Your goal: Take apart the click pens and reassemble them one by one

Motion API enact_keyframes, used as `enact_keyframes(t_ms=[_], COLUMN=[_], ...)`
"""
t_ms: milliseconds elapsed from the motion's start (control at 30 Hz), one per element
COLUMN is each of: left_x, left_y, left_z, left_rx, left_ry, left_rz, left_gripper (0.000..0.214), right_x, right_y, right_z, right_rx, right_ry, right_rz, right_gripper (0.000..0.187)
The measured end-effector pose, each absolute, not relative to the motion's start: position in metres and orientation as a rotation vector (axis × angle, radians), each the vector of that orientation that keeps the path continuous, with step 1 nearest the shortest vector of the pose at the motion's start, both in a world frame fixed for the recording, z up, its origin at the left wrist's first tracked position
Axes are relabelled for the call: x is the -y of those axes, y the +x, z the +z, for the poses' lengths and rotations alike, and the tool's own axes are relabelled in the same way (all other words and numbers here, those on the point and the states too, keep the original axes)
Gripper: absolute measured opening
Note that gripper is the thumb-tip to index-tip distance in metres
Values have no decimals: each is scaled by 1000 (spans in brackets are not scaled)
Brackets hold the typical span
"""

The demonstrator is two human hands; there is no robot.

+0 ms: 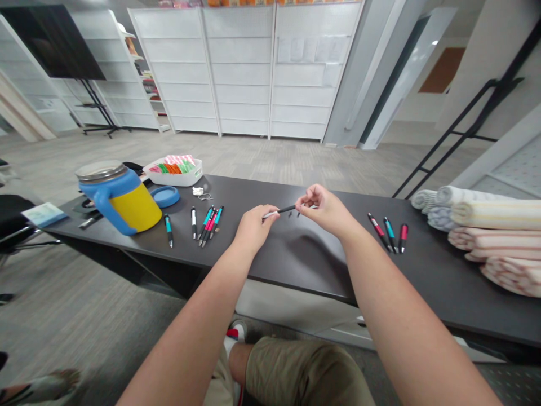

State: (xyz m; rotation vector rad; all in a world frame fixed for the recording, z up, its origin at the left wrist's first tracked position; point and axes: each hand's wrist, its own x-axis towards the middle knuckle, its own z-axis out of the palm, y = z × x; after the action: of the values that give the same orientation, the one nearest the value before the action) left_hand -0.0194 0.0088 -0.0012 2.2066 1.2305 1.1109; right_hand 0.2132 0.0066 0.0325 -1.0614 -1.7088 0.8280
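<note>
Both of my hands hold one thin pen point(282, 211) level above the dark table point(296, 254). My left hand point(253, 225) is closed on its pale left end. My right hand point(322, 206) pinches its black right end. Several assembled pens point(209, 219) with teal, pink and black barrels lie to the left of my hands. Three more pens point(389, 232) lie to the right. Tiny dark bits lie on the table under the held pen, too small to name.
A yellow and blue lidded jug point(120, 197) stands at the table's left end beside a blue lid point(165, 196) and a white tray point(175, 172) of coloured items. Rolled and folded towels point(486, 231) are stacked at the right. White shelving lines the far wall.
</note>
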Motion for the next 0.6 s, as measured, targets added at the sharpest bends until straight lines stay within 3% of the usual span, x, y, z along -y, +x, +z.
enact_keyframes(t_ms=[600], left_x=[-9], left_y=[-22], left_z=[-3], left_rx=[-1119], left_ry=[2148], left_rz=[1196], left_gripper=[18], right_x=[-5], right_y=[213], right_z=[34], right_rx=[1688], right_ry=[-995], right_rz=[1006], right_gripper=[49])
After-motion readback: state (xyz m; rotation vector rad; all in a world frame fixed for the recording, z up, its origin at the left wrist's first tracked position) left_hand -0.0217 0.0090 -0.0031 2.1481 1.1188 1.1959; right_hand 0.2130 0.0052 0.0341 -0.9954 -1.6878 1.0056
